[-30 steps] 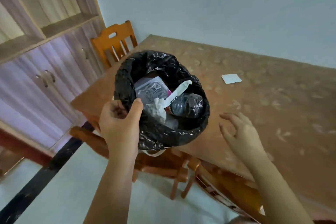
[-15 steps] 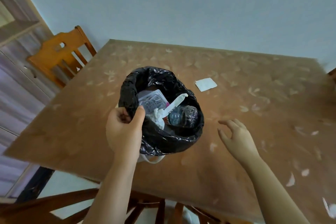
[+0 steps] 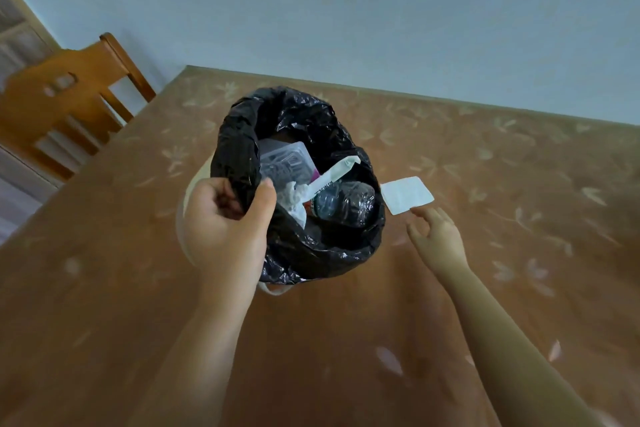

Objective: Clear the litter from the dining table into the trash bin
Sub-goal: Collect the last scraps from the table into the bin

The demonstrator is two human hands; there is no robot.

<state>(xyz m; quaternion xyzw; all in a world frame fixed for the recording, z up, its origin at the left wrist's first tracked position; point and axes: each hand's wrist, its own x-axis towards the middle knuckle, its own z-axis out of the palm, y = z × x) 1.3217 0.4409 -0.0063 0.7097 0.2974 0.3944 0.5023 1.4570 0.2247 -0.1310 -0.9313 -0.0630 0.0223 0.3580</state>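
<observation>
My left hand [image 3: 227, 218] grips the near rim of the trash bin [image 3: 322, 253], which is lined with a black bag and held over the dining table [image 3: 485, 184]. Inside lie a crushed plastic bottle [image 3: 346, 201], a clear plastic box [image 3: 285, 163], crumpled tissue and a white wrapper. A flat white packet [image 3: 407, 194] lies on the table just right of the bin. My right hand [image 3: 438, 236] hovers with its fingers apart, its fingertips just short of the packet's near edge.
A wooden chair [image 3: 69, 104] stands at the table's far left corner, with a cabinet behind it. The pale wall runs along the table's far edge. The brown tablecloth has a light leaf pattern.
The view has moved in over the table. The bin came forward with my left hand, toward the white packet. My right hand has reached out until its fingertips are beside the packet.
</observation>
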